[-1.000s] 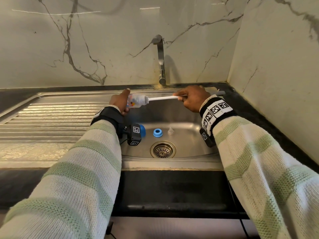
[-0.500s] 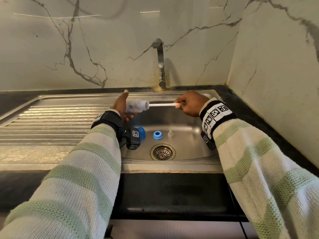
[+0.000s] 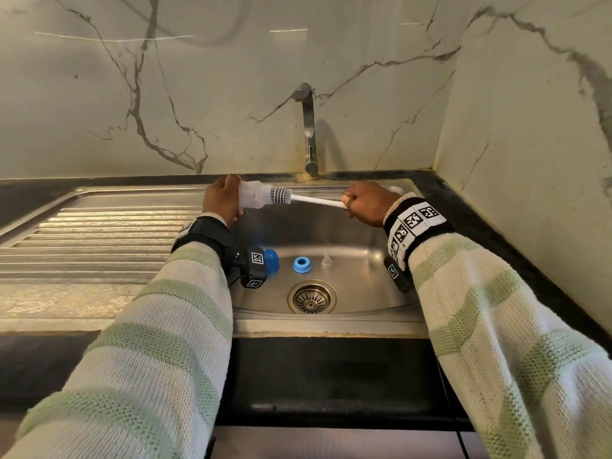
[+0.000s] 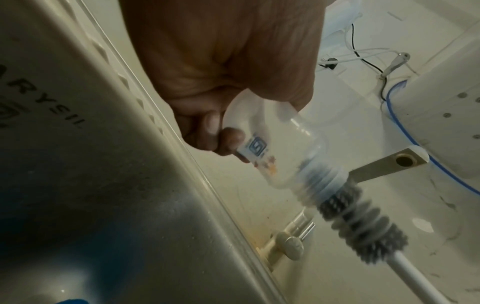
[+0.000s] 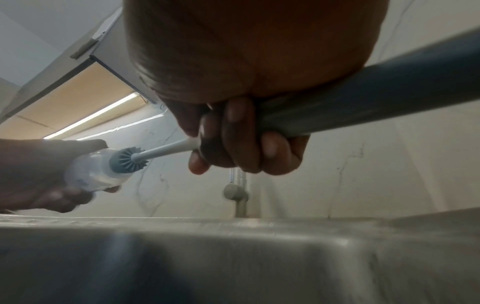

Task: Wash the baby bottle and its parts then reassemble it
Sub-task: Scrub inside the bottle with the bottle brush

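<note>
My left hand (image 3: 221, 200) grips the clear baby bottle (image 3: 253, 194) (image 4: 280, 148) by its base, lying sideways over the sink, mouth to the right. My right hand (image 3: 362, 202) grips the handle of a bottle brush (image 3: 314, 201) (image 5: 166, 149). Its grey bristle head (image 3: 281, 195) (image 4: 363, 224) (image 5: 128, 160) sticks mostly out of the bottle's neck. On the sink floor lie a blue cap (image 3: 272, 258), a blue screw ring (image 3: 302, 265) and a clear teat (image 3: 327, 261).
The steel sink (image 3: 364, 286) has a drain (image 3: 312, 298) at the front and a ribbed draining board (image 3: 99, 236) to the left. A tap (image 3: 308, 127) stands behind, not running. Marble walls close the back and right side.
The brush head has been pulled back out of the bottle, from deep inside to mostly outside the neck. Both hands have stayed over the sink's rear.
</note>
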The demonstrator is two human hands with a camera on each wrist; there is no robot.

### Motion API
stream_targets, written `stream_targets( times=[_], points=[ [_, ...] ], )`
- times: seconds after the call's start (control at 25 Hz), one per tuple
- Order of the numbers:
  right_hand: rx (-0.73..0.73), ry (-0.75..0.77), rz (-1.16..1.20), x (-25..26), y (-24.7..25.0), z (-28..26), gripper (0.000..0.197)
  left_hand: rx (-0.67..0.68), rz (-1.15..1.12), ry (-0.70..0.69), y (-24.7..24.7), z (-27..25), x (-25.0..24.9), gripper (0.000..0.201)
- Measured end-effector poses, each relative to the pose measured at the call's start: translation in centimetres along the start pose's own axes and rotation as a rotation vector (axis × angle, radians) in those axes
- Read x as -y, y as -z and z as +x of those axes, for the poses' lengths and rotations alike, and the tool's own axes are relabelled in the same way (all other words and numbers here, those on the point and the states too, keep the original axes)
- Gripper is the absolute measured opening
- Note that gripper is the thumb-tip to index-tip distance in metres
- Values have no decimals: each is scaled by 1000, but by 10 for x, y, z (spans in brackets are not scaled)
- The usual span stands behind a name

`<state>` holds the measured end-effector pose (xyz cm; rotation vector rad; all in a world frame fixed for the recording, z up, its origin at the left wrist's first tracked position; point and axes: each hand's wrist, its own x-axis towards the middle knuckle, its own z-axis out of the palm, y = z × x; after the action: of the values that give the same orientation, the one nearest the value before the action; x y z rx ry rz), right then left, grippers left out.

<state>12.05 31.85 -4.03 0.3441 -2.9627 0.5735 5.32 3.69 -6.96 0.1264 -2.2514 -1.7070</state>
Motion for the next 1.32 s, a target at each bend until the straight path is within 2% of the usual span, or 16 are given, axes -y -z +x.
stream_targets(
  times=[0.2, 0.44, 0.6, 0.8, 0.96, 1.12, 1.2, 1.28, 1.32],
  points=[
    [-44, 24, 8, -7, 3, -3, 26, 81, -1, -27, -5, 1, 2, 33],
    [-55, 50, -66, 3, 5, -1, 24, 130, 151, 53, -5, 0, -2, 40],
    [-162, 23, -12, -2, 4, -1, 26, 133, 64, 51, -10, 0, -1, 40],
    [-90, 2, 103, -1, 3, -1, 25, 95, -134, -2, -7, -2, 0, 39],
    [-83, 16, 11, -3, 3, -2, 25, 145, -148, -28, -9, 0, 2, 37],
    [-134, 41, 1, -3, 3, -2, 24, 155, -252, 93, -11, 4, -1, 33],
    [-157, 61, -30, -4, 3, -1, 24, 181, -197, 136, -12, 2, 0, 43],
    [-163, 70, -42, -4, 3, -1, 23, 177, -75, 92, -11, 2, 2, 54],
    [-161, 69, -41, -4, 2, -1, 23, 180, -53, 56, -12, 2, 2, 51]
  ],
)
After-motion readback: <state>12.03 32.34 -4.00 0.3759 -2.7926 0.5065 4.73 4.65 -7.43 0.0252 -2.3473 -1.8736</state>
